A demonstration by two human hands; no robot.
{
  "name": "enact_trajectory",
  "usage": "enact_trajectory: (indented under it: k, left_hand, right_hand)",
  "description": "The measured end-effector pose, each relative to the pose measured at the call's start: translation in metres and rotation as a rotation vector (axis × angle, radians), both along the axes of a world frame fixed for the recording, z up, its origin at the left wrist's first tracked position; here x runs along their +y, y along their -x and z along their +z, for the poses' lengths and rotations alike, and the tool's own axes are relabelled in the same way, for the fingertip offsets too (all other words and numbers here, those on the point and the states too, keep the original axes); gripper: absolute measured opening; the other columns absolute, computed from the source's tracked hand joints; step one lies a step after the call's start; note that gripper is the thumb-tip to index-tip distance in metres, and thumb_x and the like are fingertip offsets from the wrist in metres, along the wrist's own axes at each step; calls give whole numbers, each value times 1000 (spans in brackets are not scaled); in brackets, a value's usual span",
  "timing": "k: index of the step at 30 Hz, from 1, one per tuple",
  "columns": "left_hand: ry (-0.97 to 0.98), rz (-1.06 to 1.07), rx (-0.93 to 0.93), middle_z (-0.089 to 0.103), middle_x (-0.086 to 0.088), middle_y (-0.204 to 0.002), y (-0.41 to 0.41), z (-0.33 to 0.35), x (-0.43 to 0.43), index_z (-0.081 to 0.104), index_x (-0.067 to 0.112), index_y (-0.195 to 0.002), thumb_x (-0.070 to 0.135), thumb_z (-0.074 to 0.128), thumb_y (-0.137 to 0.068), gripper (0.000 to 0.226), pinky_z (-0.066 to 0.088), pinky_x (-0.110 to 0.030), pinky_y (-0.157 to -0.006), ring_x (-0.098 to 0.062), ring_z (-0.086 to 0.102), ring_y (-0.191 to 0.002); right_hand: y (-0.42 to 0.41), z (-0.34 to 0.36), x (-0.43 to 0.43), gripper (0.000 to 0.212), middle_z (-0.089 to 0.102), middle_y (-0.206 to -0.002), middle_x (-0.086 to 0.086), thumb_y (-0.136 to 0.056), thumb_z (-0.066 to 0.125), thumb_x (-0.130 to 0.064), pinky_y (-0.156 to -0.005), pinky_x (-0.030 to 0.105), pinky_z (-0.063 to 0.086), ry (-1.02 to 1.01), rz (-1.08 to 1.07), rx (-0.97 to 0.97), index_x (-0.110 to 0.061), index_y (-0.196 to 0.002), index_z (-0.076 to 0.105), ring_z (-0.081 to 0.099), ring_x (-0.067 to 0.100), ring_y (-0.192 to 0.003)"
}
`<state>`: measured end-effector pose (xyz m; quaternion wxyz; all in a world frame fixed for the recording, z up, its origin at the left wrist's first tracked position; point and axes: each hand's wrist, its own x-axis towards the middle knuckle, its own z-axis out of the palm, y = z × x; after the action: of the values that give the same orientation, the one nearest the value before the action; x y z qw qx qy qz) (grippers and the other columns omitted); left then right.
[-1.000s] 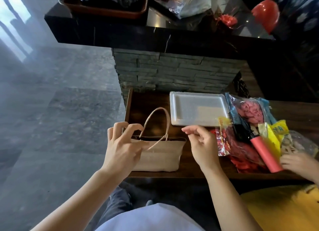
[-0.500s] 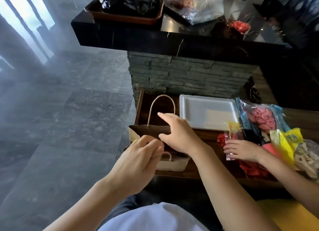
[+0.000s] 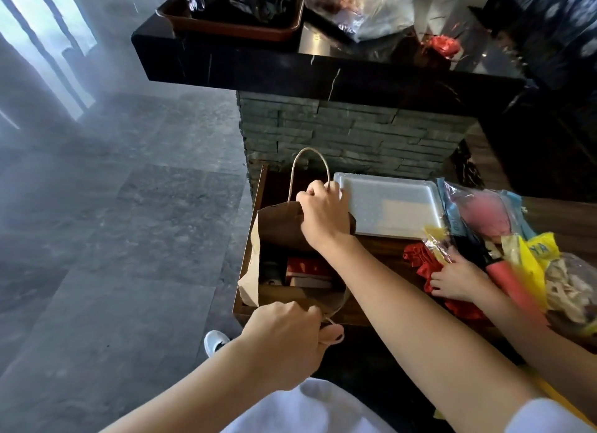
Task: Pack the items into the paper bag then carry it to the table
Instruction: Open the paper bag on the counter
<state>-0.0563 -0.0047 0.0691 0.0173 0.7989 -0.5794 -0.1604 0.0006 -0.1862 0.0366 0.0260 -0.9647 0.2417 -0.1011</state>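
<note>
1. Floor (image 3: 113, 238): grey stone tiles fill the left of the view; a white shoe (image 3: 215, 341) shows at the low tabletop's near left corner.
2. Left hand (image 3: 286, 339): at the near edge of the paper bag, its grip closed on the bag's near cord handle, which sits pinched between thumb and fingers.
3. Paper bag (image 3: 252, 271): brown, standing at the left end of the low wooden tabletop (image 3: 387, 258), mouth held open. A red-and-white box (image 3: 307, 271) and a dark item lie inside; the dark item cannot be identified.
4. Right hand (image 3: 323, 216): at the bag's far edge, its grip closed over the far rim and the base of the far handle (image 3: 308, 154), which arches upright above it.
5. White tray (image 3: 387, 206): flat on the tabletop just right of the bag, beside the right hand.
6. Second person's hand (image 3: 458, 279): enters from the right and rests on red balloons (image 3: 423, 264) near the tray.
7. Loose items, right end: a clear packet of pink balloons (image 3: 481, 213), a pink-handled tool (image 3: 507, 280) and a yellow packet (image 3: 539, 251) lie crowded together, touching.
8. Upper level: a black stone counter (image 3: 290, 67) above a stacked-stone wall carries a brown tray (image 3: 232, 31) and a clear plastic bag (image 3: 365, 6).
</note>
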Motion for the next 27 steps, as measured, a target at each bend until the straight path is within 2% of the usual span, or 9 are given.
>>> enact_trajectory:
  k: [5, 9, 13, 16, 18, 19, 23, 25, 27]
  left_hand:
    - [45, -29, 172, 57, 6, -76, -15, 15, 2, 52, 22, -90, 57, 19, -99, 49, 39, -27, -59, -13, 52, -64]
    - [-74, 20, 365, 68, -3, -91, -22, 20, 1, 59, 14, -94, 51, 22, -101, 53, 40, -24, -69, -16, 61, -75]
    - [-151, -38, 331, 71, 0, -103, -38, 46, -4, 67, 18, -105, 25, 36, -99, 32, 51, -28, -75, -17, 65, -87]
    - [-252, 71, 715, 73, 6, -106, -64, 67, -21, 74, 25, -103, 34, 52, -86, 29, 49, -25, -89, -9, 65, -99]
    - [-331, 193, 1037, 71, -3, -117, -78, 68, -36, 74, 14, -110, 30, 51, -89, 35, 41, -32, -105, -16, 61, -115]
    - [-357, 277, 1075, 70, -10, -119, -80, 61, -44, 71, 6, -113, 22, 49, -93, 34, 37, -36, -110, -22, 60, -118]
    - [-545, 354, 672, 61, -13, -127, -75, 25, -76, 61, 7, -126, 14, 62, -90, 37, 39, -36, -106, -31, 56, -116]
    - [-667, 411, 847, 57, -16, -129, -77, 16, -79, 59, 8, -126, 11, 56, -87, 39, 40, -40, -106, -31, 55, -114]
    - [-641, 469, 999, 58, -17, -122, -82, 17, -78, 59, 8, -120, 13, 54, -82, 38, 42, -43, -104, -31, 55, -107]
  right_hand:
    - [7, -8, 8, 23, 66, -107, 11, -73, 74, 3, -91, 51, 39, 50, -60, -220, -14, -89, 77, 49, 33, -105]
    - [10, -7, 9, 22, 67, -104, 12, -72, 76, 2, -88, 52, 42, 66, -64, -258, -12, -88, 77, 51, 35, -103]
    - [15, -2, 11, 18, 66, -100, 9, -73, 75, 1, -86, 49, 40, 73, -46, -241, -13, -85, 77, 49, 33, -101]
    - [18, -1, 14, 12, 65, -86, 7, -73, 74, 2, -74, 42, 40, 47, 21, -263, -9, -76, 77, 49, 31, -88]
    - [18, 0, 17, 10, 63, -78, 8, -75, 70, 2, -66, 37, 40, 7, 63, -275, -6, -71, 74, 48, 30, -80]
    - [17, 0, 18, 10, 62, -77, 8, -77, 68, 0, -65, 37, 41, -19, 74, -269, -4, -70, 73, 47, 29, -79]
    - [18, -1, 13, 14, 64, -83, 9, -81, 62, 5, -68, 42, 45, -48, 73, -208, -4, -80, 74, 47, 28, -85]
    - [19, -2, 9, 17, 64, -82, 11, -79, 63, 10, -65, 40, 44, -41, 62, -240, -3, -82, 74, 48, 30, -84]
    - [20, -1, 5, 17, 65, -83, 11, -79, 64, 9, -62, 36, 41, -17, 55, -259, -3, -83, 74, 49, 31, -83]
